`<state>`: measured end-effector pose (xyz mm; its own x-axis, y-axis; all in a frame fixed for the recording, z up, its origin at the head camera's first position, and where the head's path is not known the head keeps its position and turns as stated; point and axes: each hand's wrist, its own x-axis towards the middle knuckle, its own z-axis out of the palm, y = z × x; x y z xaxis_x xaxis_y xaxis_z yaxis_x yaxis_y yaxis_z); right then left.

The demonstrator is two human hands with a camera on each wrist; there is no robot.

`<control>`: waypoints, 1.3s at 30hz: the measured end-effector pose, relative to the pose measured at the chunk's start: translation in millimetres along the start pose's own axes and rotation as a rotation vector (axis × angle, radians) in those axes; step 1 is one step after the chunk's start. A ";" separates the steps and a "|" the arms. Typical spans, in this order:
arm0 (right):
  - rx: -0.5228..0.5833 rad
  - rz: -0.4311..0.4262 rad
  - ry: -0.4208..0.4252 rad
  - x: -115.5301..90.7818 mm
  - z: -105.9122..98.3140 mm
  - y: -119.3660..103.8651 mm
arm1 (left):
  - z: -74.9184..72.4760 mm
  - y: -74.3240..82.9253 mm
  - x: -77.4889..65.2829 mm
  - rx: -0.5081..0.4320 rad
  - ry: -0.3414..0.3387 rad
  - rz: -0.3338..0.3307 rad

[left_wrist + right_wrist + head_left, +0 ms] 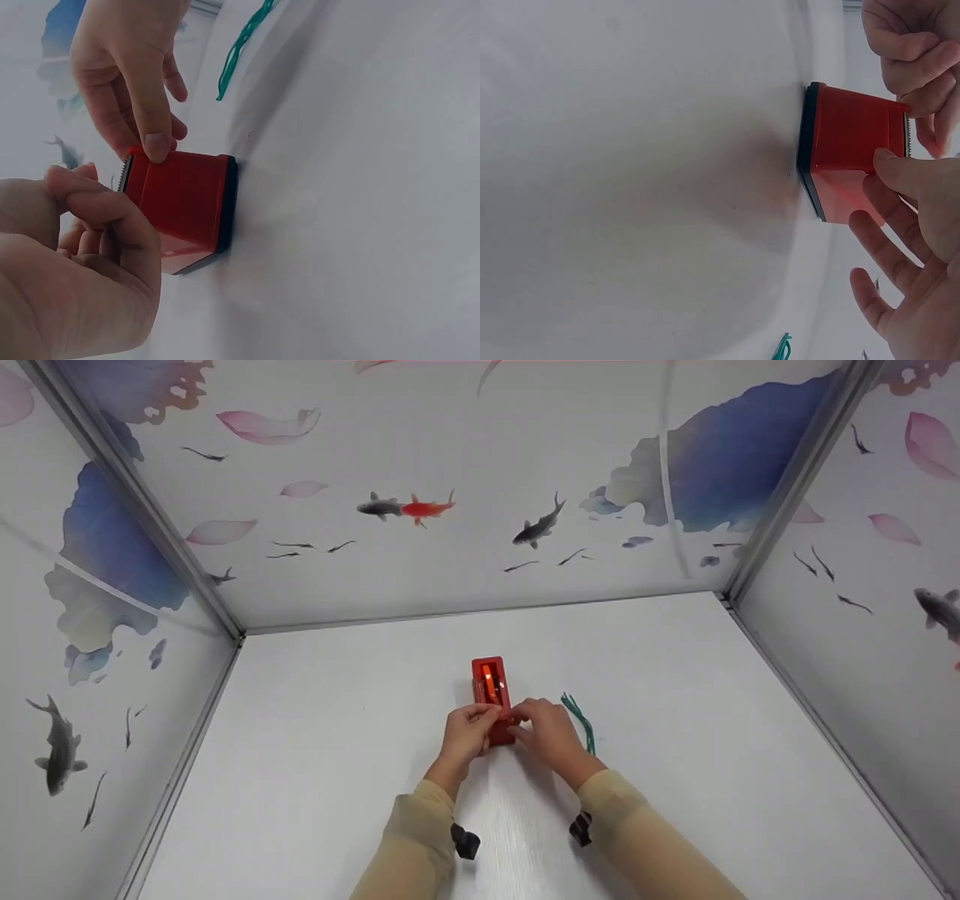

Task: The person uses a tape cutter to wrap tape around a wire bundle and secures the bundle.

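Red dispenser, probably plastic, with toothed edge; right hand holds it.

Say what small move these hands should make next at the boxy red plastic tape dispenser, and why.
Perhaps ease the left hand back slightly while the right hand steadies the red dispenser: the left fingertips are pinched together beside its toothed metal cutting edge, the right thumb rests on its body, and whether tape is held is unclear.
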<state>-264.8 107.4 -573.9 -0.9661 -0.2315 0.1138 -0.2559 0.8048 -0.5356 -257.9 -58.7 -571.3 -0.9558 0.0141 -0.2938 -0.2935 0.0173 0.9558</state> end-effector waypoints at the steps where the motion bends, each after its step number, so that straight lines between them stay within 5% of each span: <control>1: 0.000 0.005 -0.002 -0.5 0.2 0.1 | -0.3 -0.6 -1.0 0.001 0.002 -0.011; 18: 0.011 0.027 0.007 -2.0 3.6 -0.8 | -9.4 -13.0 -8.7 -0.003 0.014 -0.058; 39: 0.074 0.073 0.004 -6.0 4.2 -2.3 | -15.5 -30.7 -25.3 -0.022 -0.072 -0.050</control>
<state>-258.3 104.6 -576.8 -0.9824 -0.1713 0.0751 -0.1816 0.7771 -0.6027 -225.0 -75.1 -593.1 -0.9362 0.0859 -0.3409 -0.3424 -0.0022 0.9396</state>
